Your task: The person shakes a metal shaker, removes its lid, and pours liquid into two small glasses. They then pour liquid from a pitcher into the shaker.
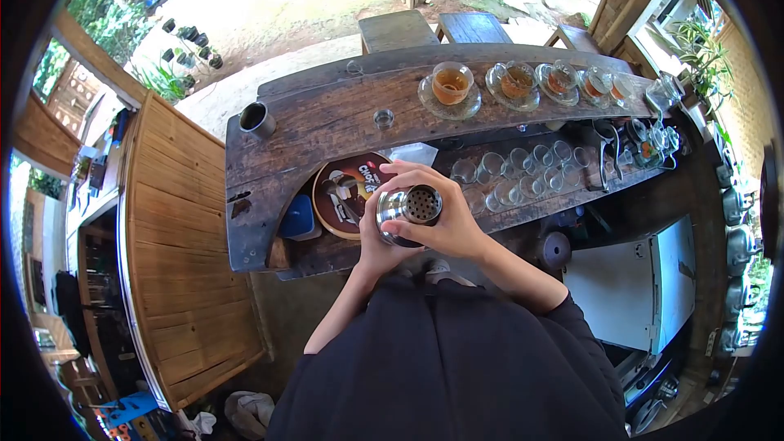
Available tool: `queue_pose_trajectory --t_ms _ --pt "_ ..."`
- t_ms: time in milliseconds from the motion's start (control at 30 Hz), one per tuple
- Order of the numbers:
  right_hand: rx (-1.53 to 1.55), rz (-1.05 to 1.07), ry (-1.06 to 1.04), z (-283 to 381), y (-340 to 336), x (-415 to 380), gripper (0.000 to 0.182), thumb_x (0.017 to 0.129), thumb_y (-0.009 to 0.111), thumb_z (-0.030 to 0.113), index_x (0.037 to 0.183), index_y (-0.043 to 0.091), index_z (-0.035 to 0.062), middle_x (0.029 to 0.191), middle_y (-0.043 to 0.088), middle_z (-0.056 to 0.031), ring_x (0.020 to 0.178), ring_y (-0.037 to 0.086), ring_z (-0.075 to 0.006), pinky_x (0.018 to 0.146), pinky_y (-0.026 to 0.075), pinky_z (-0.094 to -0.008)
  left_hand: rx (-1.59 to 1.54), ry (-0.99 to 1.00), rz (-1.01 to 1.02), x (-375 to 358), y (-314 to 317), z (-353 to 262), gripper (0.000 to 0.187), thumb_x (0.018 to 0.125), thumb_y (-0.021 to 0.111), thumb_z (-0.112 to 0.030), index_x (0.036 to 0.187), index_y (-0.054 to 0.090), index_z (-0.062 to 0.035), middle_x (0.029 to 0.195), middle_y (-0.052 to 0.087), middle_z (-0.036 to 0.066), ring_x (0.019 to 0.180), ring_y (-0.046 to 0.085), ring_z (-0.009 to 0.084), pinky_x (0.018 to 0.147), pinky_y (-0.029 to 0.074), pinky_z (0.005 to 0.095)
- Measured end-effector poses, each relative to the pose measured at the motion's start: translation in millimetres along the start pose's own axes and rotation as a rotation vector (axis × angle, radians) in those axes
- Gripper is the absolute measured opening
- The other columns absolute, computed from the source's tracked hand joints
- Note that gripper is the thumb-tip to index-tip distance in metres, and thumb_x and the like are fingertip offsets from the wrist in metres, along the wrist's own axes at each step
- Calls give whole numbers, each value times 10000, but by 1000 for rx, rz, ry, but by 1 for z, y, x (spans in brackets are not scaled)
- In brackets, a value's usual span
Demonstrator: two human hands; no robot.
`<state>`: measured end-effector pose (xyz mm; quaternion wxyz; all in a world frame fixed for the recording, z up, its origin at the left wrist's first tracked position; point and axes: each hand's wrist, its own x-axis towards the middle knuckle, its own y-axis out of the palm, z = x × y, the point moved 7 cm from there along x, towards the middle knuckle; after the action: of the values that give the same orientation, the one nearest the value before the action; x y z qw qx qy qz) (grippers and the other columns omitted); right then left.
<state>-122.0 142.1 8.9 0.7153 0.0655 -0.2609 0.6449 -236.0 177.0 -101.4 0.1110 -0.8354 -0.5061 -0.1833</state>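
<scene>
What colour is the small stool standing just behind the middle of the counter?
The stool has a blue top, seen in the head view.

1. Shaker (392, 207), centre of the frame: smooth, glossy metal, its pierced top metallic too.
2. Bench (318, 124), upper middle: dark wood, worn and rough-grained.
3. Cup (452, 86), upper centre-right: clear, glossy glass.
4. Tumbler (258, 121), upper left: shiny metal.
5. Panel (192, 253), left: smooth wooden boards, faint sheen.
6. Clothing (449, 359), bottom centre: matt black cloth.
</scene>
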Motion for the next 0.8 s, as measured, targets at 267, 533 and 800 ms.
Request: queue_pose_trajectory --t_ms 267,533,800 --pt "123 -129 42 -44 -10 -57 1056 592 926 220 1432 315 31 1445 377 -190 1357 384 -257 1121 305 -392 -226 -231 118 -16 29 41 940 624 891 -215 1363 342 -25 1270 549 140 1162 581 227 964 492 367" --pt "-13 -426 192 -60 -57 -113 1083 603 916 147 1448 251 23 1405 372 -148 1317 407 -245 1102 333 -384 -240 -137 373 -4 98 32 1063 592 877 -143 1442 250 -23 1450 278 160 1350 367 287 1104 342 386" --pt "172 -602 326 -69 -124 -163 958 681 823 5 1441 241 40 1315 463 -125 1218 502 -202 1014 435 -339 68 -247 502 -13 117 82 902 683 853 -152 1419 340 -56 1345 408 137 1277 430 261 1005 428 403"
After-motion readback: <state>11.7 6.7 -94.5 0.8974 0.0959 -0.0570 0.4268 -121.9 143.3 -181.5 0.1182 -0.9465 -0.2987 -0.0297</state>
